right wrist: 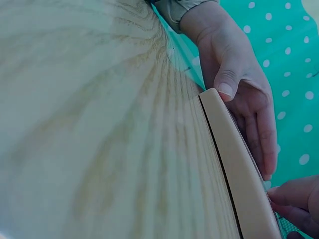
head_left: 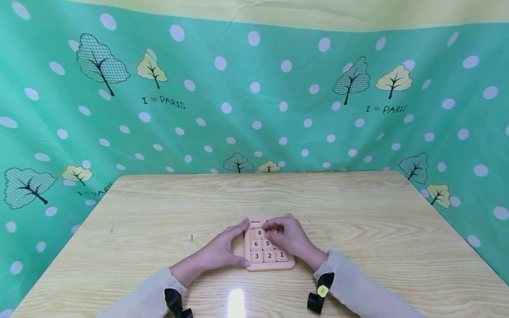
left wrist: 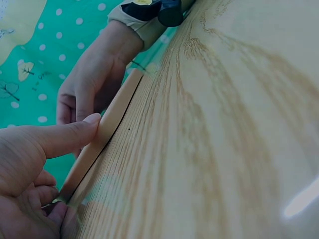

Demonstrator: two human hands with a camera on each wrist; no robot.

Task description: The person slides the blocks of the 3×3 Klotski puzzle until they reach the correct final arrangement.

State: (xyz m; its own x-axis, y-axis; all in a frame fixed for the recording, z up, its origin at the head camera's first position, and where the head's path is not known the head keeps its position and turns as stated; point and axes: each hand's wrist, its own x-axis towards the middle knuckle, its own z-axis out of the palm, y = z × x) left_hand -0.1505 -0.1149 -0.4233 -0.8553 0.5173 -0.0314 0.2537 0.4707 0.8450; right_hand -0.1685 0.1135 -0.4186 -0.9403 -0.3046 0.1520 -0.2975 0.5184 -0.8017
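A wooden sliding number puzzle lies flat on the table, its numbered tiles in rows. Alongside its left edge, my left hand rests with fingers and thumb spread, the thumb at the lower corner and the fingertips near the upper one. In the right wrist view, the fingers of that hand look mostly straight. My right hand reaches over the upper right of the puzzle, thumb and index finger bent together by the right side of the 8 tile. I cannot tell whether they pinch a tile. The hand partly covers the 7 tile and the tiles below it.
The light wood-grain table extends around the puzzle, with a bright reflection near its front edge. A green dotted curtain hangs behind it and at the sides. Black straps circle both wrists over light sleeves.
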